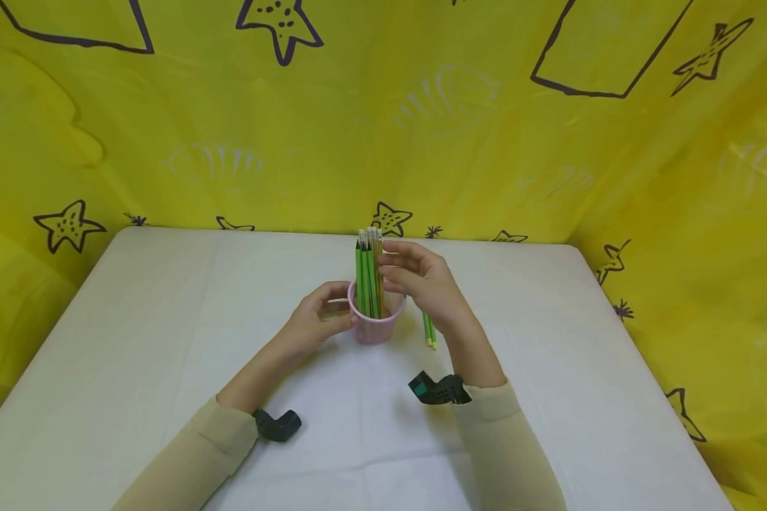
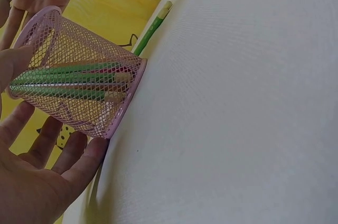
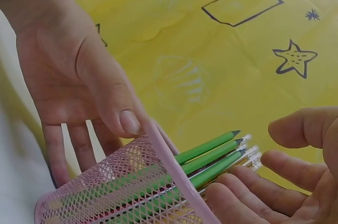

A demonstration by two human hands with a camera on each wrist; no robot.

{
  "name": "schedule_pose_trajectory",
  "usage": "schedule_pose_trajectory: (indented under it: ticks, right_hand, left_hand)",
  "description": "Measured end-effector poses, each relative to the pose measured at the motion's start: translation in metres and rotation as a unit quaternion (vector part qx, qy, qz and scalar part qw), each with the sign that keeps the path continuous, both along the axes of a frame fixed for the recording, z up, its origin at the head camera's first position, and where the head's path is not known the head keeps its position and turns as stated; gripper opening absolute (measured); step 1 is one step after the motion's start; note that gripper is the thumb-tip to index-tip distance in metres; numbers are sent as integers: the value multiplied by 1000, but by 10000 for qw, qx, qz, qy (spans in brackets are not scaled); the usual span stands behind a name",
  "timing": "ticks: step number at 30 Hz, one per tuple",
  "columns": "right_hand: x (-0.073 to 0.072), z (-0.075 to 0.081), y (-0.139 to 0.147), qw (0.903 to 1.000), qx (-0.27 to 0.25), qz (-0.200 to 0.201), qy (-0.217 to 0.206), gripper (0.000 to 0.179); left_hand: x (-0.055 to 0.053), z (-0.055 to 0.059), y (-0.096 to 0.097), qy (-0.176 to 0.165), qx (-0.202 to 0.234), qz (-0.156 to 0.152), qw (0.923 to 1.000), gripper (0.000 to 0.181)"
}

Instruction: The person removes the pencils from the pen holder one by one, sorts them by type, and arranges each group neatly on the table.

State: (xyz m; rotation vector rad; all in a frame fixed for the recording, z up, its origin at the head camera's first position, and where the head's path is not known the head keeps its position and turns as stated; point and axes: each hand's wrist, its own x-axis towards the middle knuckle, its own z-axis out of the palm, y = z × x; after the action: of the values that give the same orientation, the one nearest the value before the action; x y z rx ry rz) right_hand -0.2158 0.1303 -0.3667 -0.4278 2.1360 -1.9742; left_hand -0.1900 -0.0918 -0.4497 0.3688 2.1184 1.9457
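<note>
A pink mesh pencil cup [image 1: 373, 333] stands upright on the table with several green pencils [image 1: 366, 284] and gold-coloured ones in it. My left hand [image 1: 316, 319] holds the cup from its left side, the thumb at the rim and the fingers round the wall. Beside the top of the pencils is my right hand [image 1: 425, 280]. Its fingers lie loosely bent along their right side, and in the right wrist view the thumb stands apart from them. Whether those fingertips touch the pencils is hard to tell. Green pencils [image 1: 429, 331] lie on the table, partly behind the right hand.
A white cloth [image 1: 281, 454] covers the table. Behind it hangs a yellow curtain [image 1: 345, 142] with starfish and fish drawings, which also runs along both sides. A dark wrist device [image 1: 278, 426] sits on the left arm, another [image 1: 437, 388] on the right.
</note>
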Motion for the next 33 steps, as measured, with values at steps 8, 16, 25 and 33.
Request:
schedule_pose_trajectory:
  ticks: [8, 16, 25, 33]
  right_hand:
    - [1, -5, -8, 9961, 795, -153, 352, 44]
    - [3, -10, -32, 9637, 2176, -737, 1359, 47]
    - [4, -11, -42, 9367, 2764, -1126, 1830, 34]
    - [6, -15, -43, 9317, 2822, -1085, 2014, 26]
  left_hand:
    - [0, 0, 0, 8, 26, 23, 10000, 57]
    - [-1, -1, 0, 4, -59, 43, 10000, 56]
    - [-1, 0, 0, 54, -85, 52, 9999, 57]
    - [0, -1, 0, 27, -64, 45, 10000, 56]
